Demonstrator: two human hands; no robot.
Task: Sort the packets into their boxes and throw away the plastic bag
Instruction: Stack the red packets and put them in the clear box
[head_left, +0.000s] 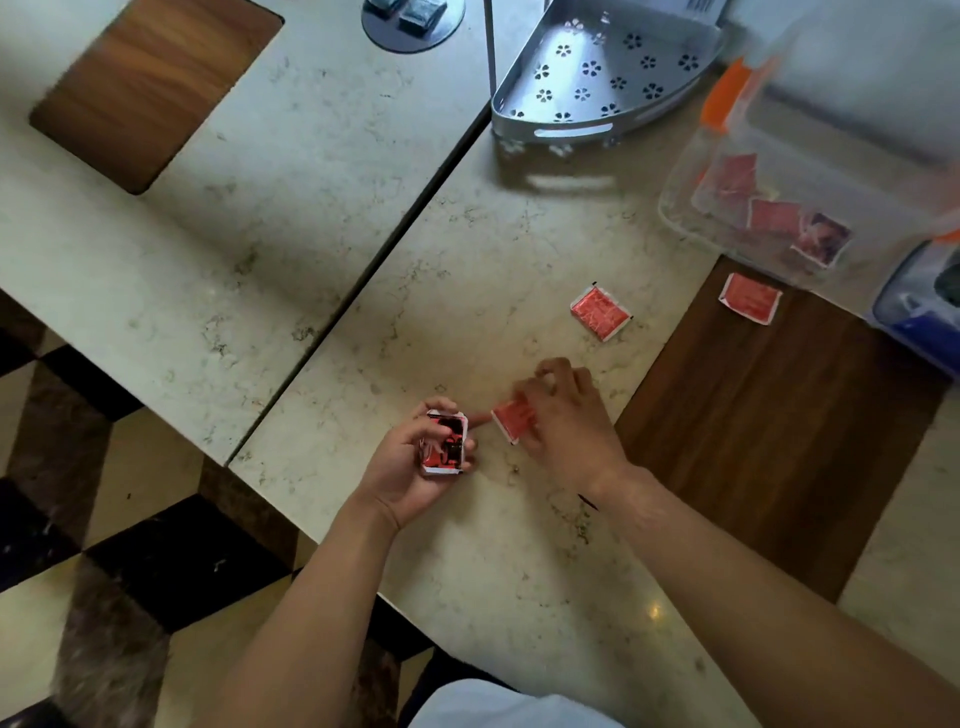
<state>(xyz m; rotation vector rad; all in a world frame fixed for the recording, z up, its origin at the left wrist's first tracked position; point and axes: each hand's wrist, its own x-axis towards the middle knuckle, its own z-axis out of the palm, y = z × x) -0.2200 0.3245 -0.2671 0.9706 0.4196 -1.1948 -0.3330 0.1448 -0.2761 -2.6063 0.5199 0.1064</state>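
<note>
My left hand (415, 462) grips a small stack of red-and-black packets (443, 441) just above the marble table's near edge. Right beside it, my right hand (563, 421) pinches a single red packet (511, 422) low over the table. Two more red packets lie loose: one (601, 307) on the marble, another (749, 298) on the dark wood inlay. A clear plastic box with an orange clip (727, 171) at the far right holds several red packets. A blue-rimmed box (914, 317) shows partly at the right edge. I see no plastic bag.
A perforated metal corner tray (597, 73) stands at the back. A dark seam (374, 254) divides two marble tabletops, each with a wood inlay (150, 88). A grey round socket cover (410, 21) sits at the top. Checkered floor lies to the left.
</note>
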